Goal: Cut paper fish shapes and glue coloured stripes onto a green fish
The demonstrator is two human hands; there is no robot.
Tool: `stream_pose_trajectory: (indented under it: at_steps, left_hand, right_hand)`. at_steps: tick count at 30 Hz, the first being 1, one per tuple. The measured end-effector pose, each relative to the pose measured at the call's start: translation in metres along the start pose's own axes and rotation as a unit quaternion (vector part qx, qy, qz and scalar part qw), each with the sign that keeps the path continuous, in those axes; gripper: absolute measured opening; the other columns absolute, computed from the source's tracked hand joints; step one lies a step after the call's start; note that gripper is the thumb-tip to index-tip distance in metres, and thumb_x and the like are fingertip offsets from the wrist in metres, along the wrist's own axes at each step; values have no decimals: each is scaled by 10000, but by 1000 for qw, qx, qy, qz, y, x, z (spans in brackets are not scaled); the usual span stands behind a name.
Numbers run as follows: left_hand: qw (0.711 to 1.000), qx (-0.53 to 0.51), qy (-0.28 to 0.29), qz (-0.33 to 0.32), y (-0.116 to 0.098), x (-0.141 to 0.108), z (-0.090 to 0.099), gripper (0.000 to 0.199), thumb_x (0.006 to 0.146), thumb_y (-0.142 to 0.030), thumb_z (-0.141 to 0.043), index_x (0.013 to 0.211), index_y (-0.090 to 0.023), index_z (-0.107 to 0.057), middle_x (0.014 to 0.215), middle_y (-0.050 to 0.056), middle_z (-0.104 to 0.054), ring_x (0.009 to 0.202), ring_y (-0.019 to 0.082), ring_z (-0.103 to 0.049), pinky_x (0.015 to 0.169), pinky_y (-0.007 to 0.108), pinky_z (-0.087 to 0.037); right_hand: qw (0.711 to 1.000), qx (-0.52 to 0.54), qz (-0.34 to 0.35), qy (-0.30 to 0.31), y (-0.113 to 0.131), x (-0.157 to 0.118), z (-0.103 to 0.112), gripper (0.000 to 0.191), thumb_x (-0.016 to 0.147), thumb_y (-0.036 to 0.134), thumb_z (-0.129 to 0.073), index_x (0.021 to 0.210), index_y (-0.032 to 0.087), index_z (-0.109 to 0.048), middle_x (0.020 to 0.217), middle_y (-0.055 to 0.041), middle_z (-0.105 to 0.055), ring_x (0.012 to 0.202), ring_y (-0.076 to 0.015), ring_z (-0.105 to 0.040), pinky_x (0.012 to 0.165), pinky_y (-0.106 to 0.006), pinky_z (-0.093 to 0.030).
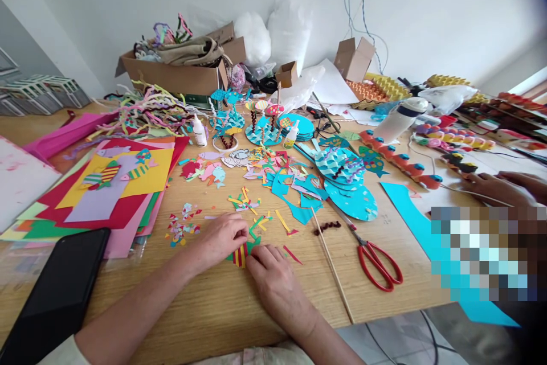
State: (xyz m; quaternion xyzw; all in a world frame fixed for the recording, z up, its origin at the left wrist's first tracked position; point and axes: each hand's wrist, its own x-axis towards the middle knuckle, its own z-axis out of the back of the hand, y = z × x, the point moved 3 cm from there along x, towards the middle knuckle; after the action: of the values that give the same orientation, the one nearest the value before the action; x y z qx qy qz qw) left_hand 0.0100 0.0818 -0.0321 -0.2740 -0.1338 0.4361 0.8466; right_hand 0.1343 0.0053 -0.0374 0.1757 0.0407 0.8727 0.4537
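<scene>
A small green paper piece with red and yellow stripes (240,255) lies on the wooden table between my hands. My left hand (228,235) is just above it, fingers curled and pinched together; what they hold, if anything, is too small to make out. My right hand (270,271) rests at the piece's right edge with its fingers bent and pressed together on it. Green and yellow paper scraps (256,225) lie just beyond. Tiny coloured paper bits (183,225) are spread left of my left hand.
Red-handled scissors (379,265) and a thin wooden stick (331,262) lie to the right. A black phone (55,296) and coloured paper sheets (158,168) are on the left. Glue bottles (199,131) stand farther back. Another person's hands (496,188) are at the right edge.
</scene>
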Motion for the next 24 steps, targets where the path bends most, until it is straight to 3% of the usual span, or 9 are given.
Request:
stream_pose_trajectory:
  at_steps: [24]
  left_hand:
    - [1000, 25, 8, 1, 0, 2, -2, 156, 767, -143, -500, 622, -184, -541, 661, -24, -499, 652, 132, -470, 577, 231, -320]
  right_hand:
    - [1000, 11, -3, -6, -1, 0, -6, 109, 855, 134, -511, 758, 170, -547, 783, -19, -573, 731, -166, -478, 655, -277, -390]
